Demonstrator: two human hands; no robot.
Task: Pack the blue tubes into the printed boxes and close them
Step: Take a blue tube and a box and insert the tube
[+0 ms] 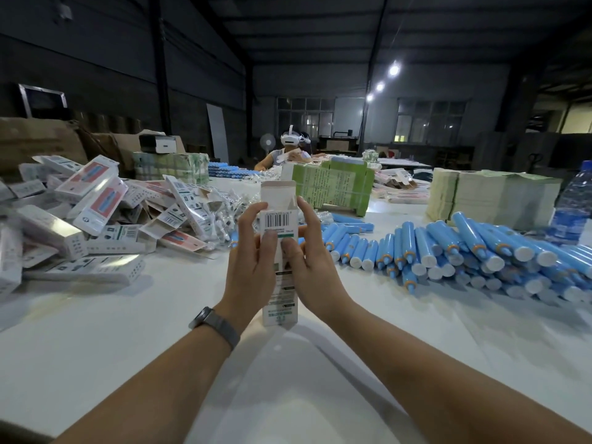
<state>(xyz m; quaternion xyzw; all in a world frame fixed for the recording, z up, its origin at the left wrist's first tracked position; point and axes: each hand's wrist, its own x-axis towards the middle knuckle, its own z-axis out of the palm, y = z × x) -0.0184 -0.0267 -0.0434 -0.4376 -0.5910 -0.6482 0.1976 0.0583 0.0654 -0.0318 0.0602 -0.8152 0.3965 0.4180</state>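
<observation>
Head camera view: both hands grip one printed box (278, 251) upright above the white table (128, 347), the left hand (253, 267) wrapped round its left edge with fingertips by the barcode, the right hand (312, 267) curled round its right edge, thumb pressed on the front panel. The box's top flap (278, 193) stands open; whether a tube is inside cannot be told. A dark wristband (214, 325) sits on the left wrist. To the right, blue tubes (448, 251) lie heaped on the table, with a water bottle (573, 203) beyond them. At left lies a pile of printed boxes (89, 213). Bundled stacks of flat cartons (333, 187) stand behind, and another person in a headset (290, 145) sits at the far end.
</observation>
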